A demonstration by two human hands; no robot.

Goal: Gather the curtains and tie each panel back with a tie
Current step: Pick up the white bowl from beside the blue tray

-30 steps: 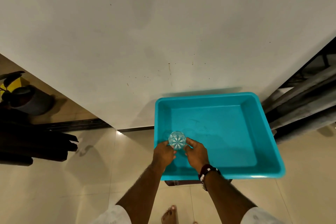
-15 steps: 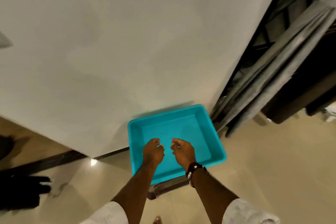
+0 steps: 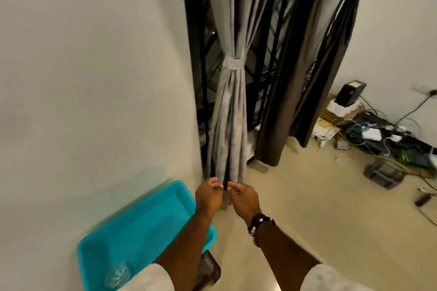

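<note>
While both arms reached forward out of white sleeves, the closest thing in view was a clear glass (image 3: 117,275) lying in the near corner of a turquoise plastic tub (image 3: 132,231), which sat against the white wall (image 3: 94,78) on the left. Just past the tub, the left hand (image 3: 209,196) and right hand (image 3: 243,198) were side by side at the bottom hem of the grey curtain panel (image 3: 228,139). Fingers on both were curled in, and it looked like they were pinching the fabric's lower edge, though the blur made the exact grip hard to call. A beaded bracelet (image 3: 259,225) sat on the right wrist. Further up, that grey panel was already bunched together and cinched by a matching grey tie (image 3: 233,64) around its middle. Right of it hung a dark brown curtain panel (image 3: 295,92), gathered into a loose column reaching the beige floor (image 3: 319,208). Off in the far right corner was a messy pile of cables (image 3: 383,134) and a small black box (image 3: 350,93) near the wall.
</note>
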